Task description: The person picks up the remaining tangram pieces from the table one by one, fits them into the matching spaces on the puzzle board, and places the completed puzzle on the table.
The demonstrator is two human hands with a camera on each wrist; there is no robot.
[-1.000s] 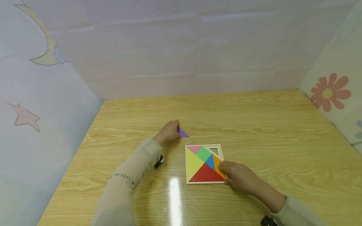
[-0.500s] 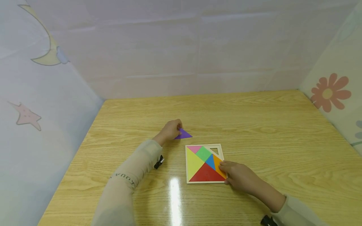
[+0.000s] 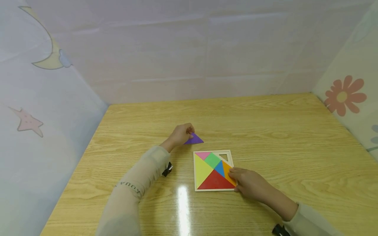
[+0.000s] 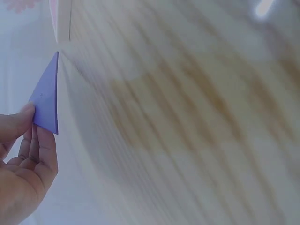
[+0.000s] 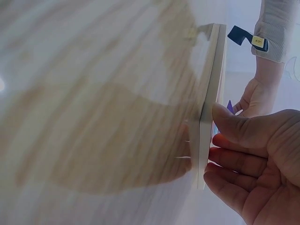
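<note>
In the head view, my left hand (image 3: 180,135) pinches a purple triangular tangram piece (image 3: 195,139) beyond the upper left of the puzzle tray. The left wrist view shows the purple piece (image 4: 47,96) with the thumb on its face and fingers behind. A square wooden tangram tray (image 3: 195,173) lies on the table, with yellow, red, pink, green, blue and orange pieces in it. A triangular cut-out (image 3: 223,157) shows at its upper right. My right hand (image 3: 252,184) rests on the tray's right side, fingers over the orange piece (image 3: 226,169) and thumb at the near corner.
The wood-grain table (image 3: 265,131) reaches back to a pale wall sheet (image 3: 165,49). Printed sheets with a moon, a star and a flower (image 3: 342,97) stand at both sides. A dark clip (image 3: 167,169) hangs at the left sleeve.
My left hand has moved slightly right with the purple piece, which has turned so that more of its face shows. My right hand and the tray have stayed put.
</note>
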